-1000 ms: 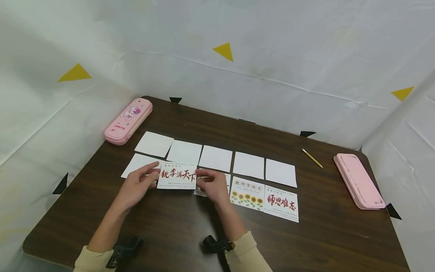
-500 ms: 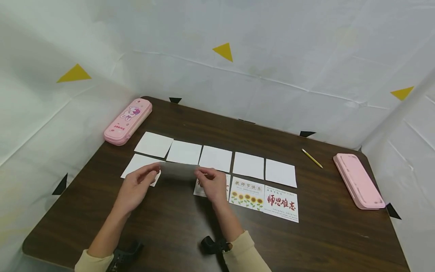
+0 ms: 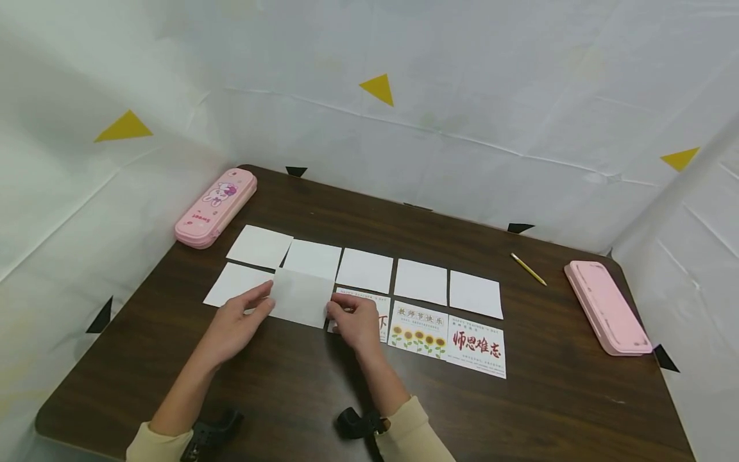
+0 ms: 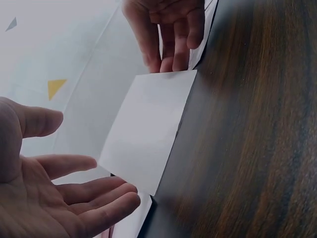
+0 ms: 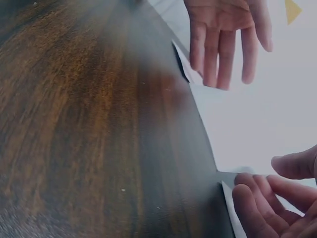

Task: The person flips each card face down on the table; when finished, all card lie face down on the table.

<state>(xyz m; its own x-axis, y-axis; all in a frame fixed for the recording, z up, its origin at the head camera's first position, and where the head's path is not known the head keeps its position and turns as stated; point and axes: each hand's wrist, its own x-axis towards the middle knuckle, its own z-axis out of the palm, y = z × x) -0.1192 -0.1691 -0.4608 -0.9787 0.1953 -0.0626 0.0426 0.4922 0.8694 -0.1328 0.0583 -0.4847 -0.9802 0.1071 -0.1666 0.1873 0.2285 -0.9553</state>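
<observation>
A white card (image 3: pixel 301 298), blank side up, lies at the table's front row between my two hands. My left hand (image 3: pixel 233 326) is at its left edge; in the left wrist view the fingers are relaxed, with the thumb held apart. At the card's right edge is my right hand (image 3: pixel 359 321), its thumb apart from the loosely bent fingers in the right wrist view. Behind that hand, a card with red lettering (image 3: pixel 383 316) is partly hidden. Farther right lie a sunflower card (image 3: pixel 418 330) and another red-lettered card (image 3: pixel 476 346).
Several blank cards (image 3: pixel 365 271) form a back row, and one blank card (image 3: pixel 237 284) lies left of my left hand. Pink pencil cases stand at left (image 3: pixel 215 208) and right (image 3: pixel 608 308). A yellow pencil (image 3: pixel 528 269) lies nearby. White sheeting (image 3: pixel 462 83) surrounds the table (image 3: pixel 519 417).
The card between my hands has turned over from its printed side to its blank side and come down into the row. My fingers have loosened from its edges.
</observation>
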